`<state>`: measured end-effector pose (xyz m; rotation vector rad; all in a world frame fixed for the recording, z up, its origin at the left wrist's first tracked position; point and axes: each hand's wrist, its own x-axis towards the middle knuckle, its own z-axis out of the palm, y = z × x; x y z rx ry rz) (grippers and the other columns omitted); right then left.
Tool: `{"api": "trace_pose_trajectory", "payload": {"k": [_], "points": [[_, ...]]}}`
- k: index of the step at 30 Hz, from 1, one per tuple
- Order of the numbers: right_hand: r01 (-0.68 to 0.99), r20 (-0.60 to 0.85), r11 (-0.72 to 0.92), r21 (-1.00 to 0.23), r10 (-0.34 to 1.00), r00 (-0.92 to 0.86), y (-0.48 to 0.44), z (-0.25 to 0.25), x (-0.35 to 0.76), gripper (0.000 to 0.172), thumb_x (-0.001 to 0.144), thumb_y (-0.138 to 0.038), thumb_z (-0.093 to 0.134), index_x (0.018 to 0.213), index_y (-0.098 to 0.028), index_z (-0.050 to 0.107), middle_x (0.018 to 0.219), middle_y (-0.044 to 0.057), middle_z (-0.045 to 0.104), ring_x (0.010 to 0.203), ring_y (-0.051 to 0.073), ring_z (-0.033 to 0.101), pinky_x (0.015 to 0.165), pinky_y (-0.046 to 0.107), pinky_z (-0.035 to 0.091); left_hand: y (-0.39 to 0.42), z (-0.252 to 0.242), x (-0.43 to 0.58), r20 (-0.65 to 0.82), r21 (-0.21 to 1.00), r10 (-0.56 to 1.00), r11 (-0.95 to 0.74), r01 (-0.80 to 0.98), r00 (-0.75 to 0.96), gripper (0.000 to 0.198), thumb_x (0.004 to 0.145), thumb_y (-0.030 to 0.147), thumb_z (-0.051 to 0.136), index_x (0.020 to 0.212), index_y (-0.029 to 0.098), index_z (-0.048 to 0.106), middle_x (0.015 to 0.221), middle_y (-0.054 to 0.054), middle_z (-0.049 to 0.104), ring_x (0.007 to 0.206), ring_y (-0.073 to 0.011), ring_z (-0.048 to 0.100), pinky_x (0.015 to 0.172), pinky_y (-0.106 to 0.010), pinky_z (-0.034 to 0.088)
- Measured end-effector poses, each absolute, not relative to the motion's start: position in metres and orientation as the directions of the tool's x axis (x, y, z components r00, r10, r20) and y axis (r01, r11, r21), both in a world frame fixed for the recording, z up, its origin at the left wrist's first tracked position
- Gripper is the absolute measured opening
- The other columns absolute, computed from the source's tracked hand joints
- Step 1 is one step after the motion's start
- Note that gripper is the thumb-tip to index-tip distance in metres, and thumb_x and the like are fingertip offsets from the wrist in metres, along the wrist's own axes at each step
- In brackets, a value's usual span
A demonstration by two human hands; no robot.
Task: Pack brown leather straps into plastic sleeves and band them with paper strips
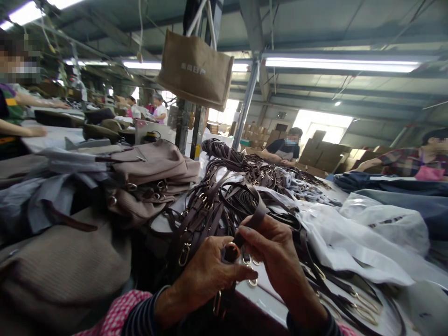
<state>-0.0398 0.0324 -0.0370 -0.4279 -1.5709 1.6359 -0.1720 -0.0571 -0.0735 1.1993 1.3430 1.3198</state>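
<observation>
Leather strap (257, 217), ring (231, 252), left hand (206, 275), right hand (271, 254)

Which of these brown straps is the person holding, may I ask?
The strap in the left hand and right hand, through a gold-coloured ring; others lie heaped.

A dark brown leather strap (258, 215) rises in a curved loop, pinched by the fingers (246, 232). A brass-coloured ring (232, 252) sits on its lower end.

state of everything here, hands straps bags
left hand, gripping the metal ring
right hand, pinching the dark brown leather strap
dark brown leather strap, bent, held up
strap pile, tangled
jute tote bag, hanging
taupe bag, lying slumped
white plastic sheet, crumpled
cardboard boxes, stacked
</observation>
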Motion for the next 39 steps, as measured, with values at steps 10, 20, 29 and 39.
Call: {"api": "trace_pose_trajectory", "payload": {"k": [10,20,29,39], "points": [[-0.371,0.329,0.099,-0.923,0.701,-0.633,0.034,-0.009,-0.030,0.026,0.071,-0.030,0.091,0.089,-0.017,0.077,0.079,0.002,0.067,0.067,0.014,0.061,0.061,0.023,0.047,-0.021,-0.023,-0.167,0.195,0.979,0.979,-0.189,-0.078,0.066,0.026,0.069,0.024,0.087,0.089,0.013,0.075,0.060,0.007,0.053,0.050,-0.0058,0.038,0.049,-0.020,0.027],[-0.663,0.181,-0.315,-0.679,0.804,-0.567,0.078,-0.003,-0.045,0.047,0.079,-0.054,0.084,0.116,-0.028,0.071,0.110,0.003,0.074,0.082,0.016,0.068,0.066,0.026,0.056,-0.030,0.001,-0.155,0.263,0.960,0.957,-0.272,0.062,0.125,0.040,0.082,0.043,0.081,0.110,0.016,0.069,0.090,-0.003,0.068,0.077,-0.0157,0.059,0.068,-0.024,0.045],[-0.657,0.474,0.106,-0.746,0.778,-0.413,0.076,0.034,-0.014,0.045,0.087,-0.056,0.076,0.119,-0.023,0.075,0.104,0.006,0.076,0.081,0.016,0.064,0.068,0.025,0.053,-0.014,-0.027,-0.170,0.141,0.925,0.990,-0.120,-0.361,0.031,0.046,0.073,0.050,0.090,0.085,0.013,0.064,0.069,-0.006,0.071,0.050,-0.0104,0.057,0.047,-0.019,0.039],[-0.551,0.665,0.389,-0.738,0.560,-0.495,0.065,0.108,-0.037,0.051,0.092,-0.058,0.068,0.135,-0.029,0.064,0.128,0.006,0.066,0.101,0.022,0.063,0.073,0.032,0.052,-0.016,0.106,-0.140,0.584,0.765,0.780,-0.622,-0.166,-0.225,0.025,0.079,0.032,0.080,0.073,0.015,0.062,0.058,0.004,0.055,0.046,-0.0048,0.042,0.043,-0.014,0.031]]}}
